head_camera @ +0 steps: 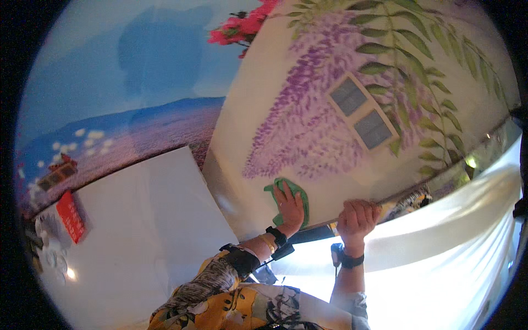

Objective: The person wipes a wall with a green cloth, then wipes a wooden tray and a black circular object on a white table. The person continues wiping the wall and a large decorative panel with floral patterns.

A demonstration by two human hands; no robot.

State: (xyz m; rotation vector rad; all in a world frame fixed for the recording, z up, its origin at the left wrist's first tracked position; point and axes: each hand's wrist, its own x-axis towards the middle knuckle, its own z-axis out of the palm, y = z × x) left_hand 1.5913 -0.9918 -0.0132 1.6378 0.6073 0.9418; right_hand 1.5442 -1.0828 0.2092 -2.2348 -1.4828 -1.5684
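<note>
My left hand [291, 208] lies with fingers spread on a green cloth [304, 198], pressing it against a cream panel [247, 198] printed with purple wisteria. Close by on the right, my right hand [358, 218] is closed in a fist at the panel's lower edge. What may be inside that fist is hidden. A dark band circles each wrist, and a gold-coloured bracelet [267, 244] sits on my left forearm.
A beige frame with two grey panes [361, 113] is on the panel. To the left are a white surface [136, 206], a red packet-like item bearing writing [70, 216] and a blue landscape mural [95, 107]. Pale draped fabric [433, 264] hangs at lower right.
</note>
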